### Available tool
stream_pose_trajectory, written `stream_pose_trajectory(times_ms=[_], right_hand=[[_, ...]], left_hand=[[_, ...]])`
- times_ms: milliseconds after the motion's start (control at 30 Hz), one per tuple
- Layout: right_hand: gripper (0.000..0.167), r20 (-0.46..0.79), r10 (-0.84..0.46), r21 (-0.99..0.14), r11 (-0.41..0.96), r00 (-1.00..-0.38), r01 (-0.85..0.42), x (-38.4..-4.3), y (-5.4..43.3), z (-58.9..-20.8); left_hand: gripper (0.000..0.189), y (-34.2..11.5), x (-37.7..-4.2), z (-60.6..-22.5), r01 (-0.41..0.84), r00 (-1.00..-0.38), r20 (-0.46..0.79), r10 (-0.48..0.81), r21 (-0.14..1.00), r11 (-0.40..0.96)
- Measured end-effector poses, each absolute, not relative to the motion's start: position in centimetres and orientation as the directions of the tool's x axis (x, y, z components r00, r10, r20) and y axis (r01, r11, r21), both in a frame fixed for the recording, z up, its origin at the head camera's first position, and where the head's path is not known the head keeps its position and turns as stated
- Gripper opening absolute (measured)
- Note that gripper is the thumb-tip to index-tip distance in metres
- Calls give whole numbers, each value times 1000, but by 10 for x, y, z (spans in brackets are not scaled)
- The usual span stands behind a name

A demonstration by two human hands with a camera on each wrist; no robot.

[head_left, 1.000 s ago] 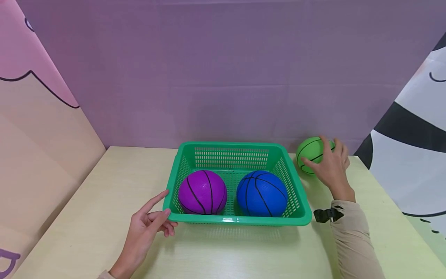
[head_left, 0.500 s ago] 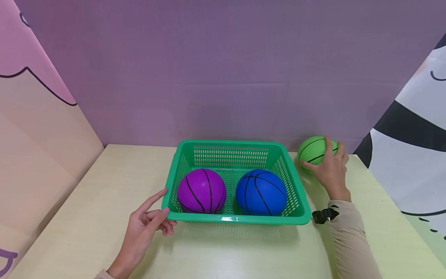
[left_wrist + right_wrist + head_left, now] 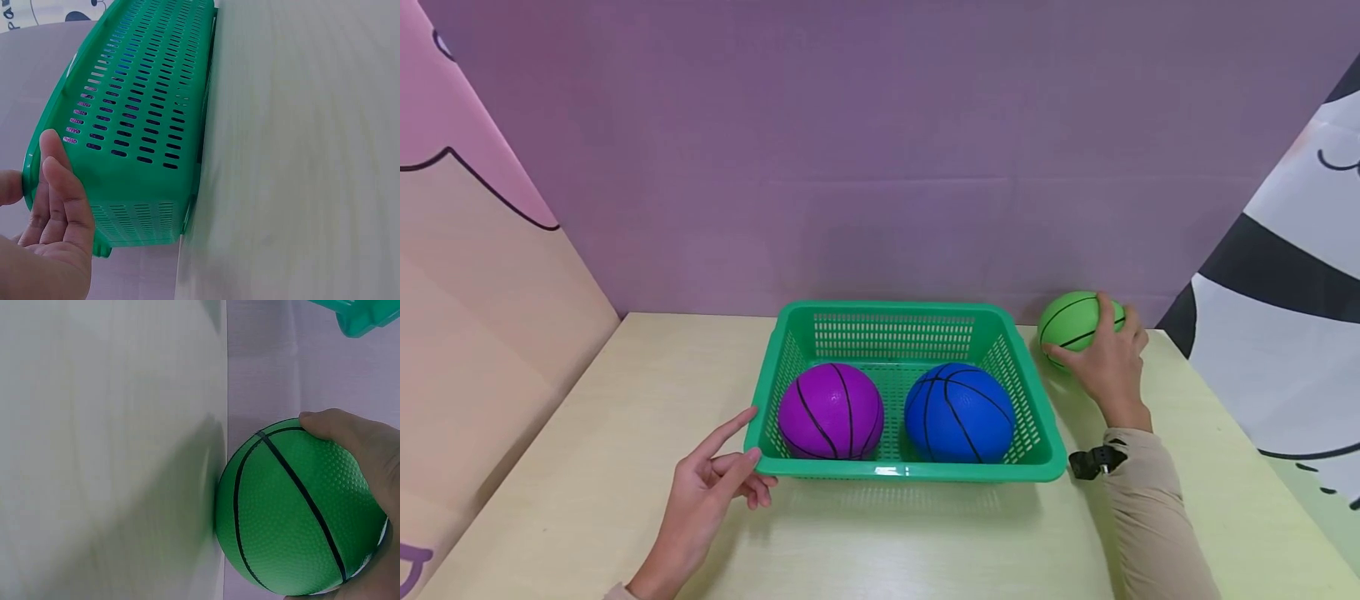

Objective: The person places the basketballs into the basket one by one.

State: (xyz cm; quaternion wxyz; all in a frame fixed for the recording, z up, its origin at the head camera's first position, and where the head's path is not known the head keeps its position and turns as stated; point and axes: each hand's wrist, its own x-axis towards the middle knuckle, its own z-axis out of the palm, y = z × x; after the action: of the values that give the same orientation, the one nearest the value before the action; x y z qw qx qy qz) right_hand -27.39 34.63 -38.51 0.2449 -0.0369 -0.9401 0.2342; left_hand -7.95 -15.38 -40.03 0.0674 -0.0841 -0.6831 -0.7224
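A green plastic basket [image 3: 895, 472] with slotted walls stands mid-table in the head view. Inside it, a purple toy basketball [image 3: 831, 412] lies at the left and a blue toy basketball [image 3: 959, 413] at the right. My left hand [image 3: 700, 500] holds the basket's rim near its front left corner; the left wrist view shows the thumb above the rim and fingers [image 3: 69, 206] against the outer wall. Right of the basket, my right hand [image 3: 1112, 371] grips a green toy basketball [image 3: 1070, 323] low at the table's back edge, its thumb [image 3: 328, 424] curled over the ball's side.
A purple backdrop [image 3: 880, 167] rises directly behind the pale wooden table [image 3: 625, 433]. Printed panels with cartoon drawings flank it, a pink and beige one [image 3: 482, 317] at left and a black and white one [image 3: 1277, 333] at right.
My right hand's thumb and fingers have settled slightly differently round the green ball. The head view has shifted slightly; basket, other balls and left hand keep their places.
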Motion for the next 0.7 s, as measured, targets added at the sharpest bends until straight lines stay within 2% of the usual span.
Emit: stream_pose_trajectory(times_ms=[467, 700], right_hand=[[107, 391, 309, -543, 838, -867, 54, -273, 347, -382], [106, 419, 306, -576, 818, -855, 11, -271, 341, -374]], left_hand=[[49, -154, -79, -401, 210, -977, 211, 19, 976, -58], [49, -154, -79, -401, 190, -982, 191, 7, 980, -50]])
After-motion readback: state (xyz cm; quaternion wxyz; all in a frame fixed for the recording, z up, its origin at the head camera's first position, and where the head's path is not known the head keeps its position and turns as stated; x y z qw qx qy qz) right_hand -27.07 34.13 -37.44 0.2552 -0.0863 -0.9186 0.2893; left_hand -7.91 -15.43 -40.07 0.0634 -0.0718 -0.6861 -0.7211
